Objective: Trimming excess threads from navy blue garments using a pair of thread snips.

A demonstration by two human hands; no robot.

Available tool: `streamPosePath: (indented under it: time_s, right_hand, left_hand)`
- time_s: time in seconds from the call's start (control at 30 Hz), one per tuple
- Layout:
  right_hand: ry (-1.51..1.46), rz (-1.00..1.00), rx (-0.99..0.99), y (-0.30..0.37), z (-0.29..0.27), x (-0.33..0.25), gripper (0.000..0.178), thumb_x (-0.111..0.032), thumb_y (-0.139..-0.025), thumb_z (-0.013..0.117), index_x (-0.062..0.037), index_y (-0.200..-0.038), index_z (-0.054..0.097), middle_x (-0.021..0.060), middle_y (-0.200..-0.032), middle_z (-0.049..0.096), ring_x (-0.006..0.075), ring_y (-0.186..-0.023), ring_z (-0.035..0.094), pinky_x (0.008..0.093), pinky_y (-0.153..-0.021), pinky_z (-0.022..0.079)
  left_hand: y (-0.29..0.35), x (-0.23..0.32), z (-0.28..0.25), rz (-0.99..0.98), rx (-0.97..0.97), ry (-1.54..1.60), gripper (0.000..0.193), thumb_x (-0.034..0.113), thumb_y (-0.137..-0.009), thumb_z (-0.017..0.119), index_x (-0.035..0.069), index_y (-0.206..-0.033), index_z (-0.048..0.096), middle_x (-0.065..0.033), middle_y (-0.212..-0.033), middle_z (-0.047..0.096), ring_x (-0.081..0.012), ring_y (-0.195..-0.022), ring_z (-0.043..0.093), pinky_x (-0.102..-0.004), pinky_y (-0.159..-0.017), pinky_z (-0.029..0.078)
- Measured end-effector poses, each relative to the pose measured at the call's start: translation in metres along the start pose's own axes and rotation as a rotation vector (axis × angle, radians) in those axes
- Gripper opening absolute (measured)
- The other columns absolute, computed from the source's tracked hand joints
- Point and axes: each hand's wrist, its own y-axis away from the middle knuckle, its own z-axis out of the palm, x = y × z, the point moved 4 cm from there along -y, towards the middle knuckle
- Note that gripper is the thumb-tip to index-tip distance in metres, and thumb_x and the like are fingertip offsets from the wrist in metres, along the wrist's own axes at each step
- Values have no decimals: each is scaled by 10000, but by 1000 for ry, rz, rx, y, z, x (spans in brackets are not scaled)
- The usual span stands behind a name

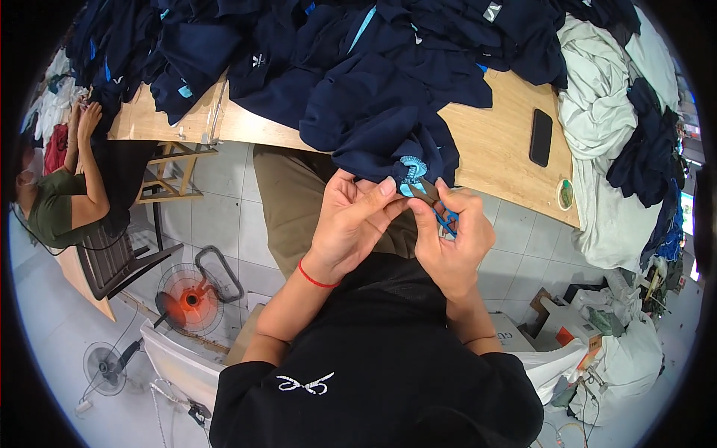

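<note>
Between the thumb and fingers of my left hand [347, 220] is the near end of a navy garment [366, 104], pinched at the table's front edge. A light-blue embroidered or stitched patch [412, 169] shows on the cloth just beyond my left thumb tip. My right hand [459, 243] is closed around small thread snips [447, 219] with blue handles. Their dark blades point left and touch or nearly touch the light-blue patch. My fingers partly cover the snips, so I cannot tell whether the blades are apart.
Navy garments [291, 37] are heaped across the wooden table [515, 142]. A black phone [541, 138] and a tape roll [565, 194] lie at right, beside pale cloth [597, 82]. Another person [71, 198] sits at left. Orange-centred fan [190, 300] and boxes [575, 325] flank me.
</note>
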Motion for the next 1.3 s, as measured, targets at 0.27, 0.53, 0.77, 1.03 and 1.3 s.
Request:
streamPosePath:
  time_s: [0.27,0.53,0.77,1.03,1.3]
  right_hand:
    - [73,-115,10,-2,0,1,308,-106,-822,921,3,-965,670,126,-810,742,246,-592,666,319,-537,499]
    - [98,21,-6,-6,-15,0,258,-84,-886,874,21,-1008,672,90,-840,727,153,-670,656,280,-613,501]
    - [-95,491,179,-13,-43,102,258,-138,-960,820,3,-1127,683,35,-882,698,75,-820,634,229,-706,486]
    - [109,654,-113,41,17,187,296,-212,-921,843,22,-1059,726,83,-890,718,147,-776,605,308,-698,502]
    - [26,278,309,-68,-97,82,104,-47,-967,786,15,-1008,714,-42,-845,626,43,-739,497,205,-674,408]
  left_hand:
    - [-1,-1,-4,-47,-11,3,297,66,-1060,652,33,-1338,553,-124,-1227,723,-263,-1198,710,-463,-1112,531]
    - [-1,3,-2,39,67,-35,330,48,-1050,649,17,-1368,565,-113,-1219,728,-221,-1184,709,-443,-1100,538]
    - [-4,52,-107,306,544,-509,340,13,-1019,689,13,-1327,545,-77,-1126,642,-140,-949,689,-294,-801,631]
    - [-24,10,-44,621,87,-1783,557,16,-799,834,63,-1325,656,-268,-1612,352,-493,-1459,387,-524,-1213,354]
    - [-23,63,23,524,-238,-1272,207,57,-769,894,17,-856,710,-83,-906,711,-249,-989,638,-361,-899,487]
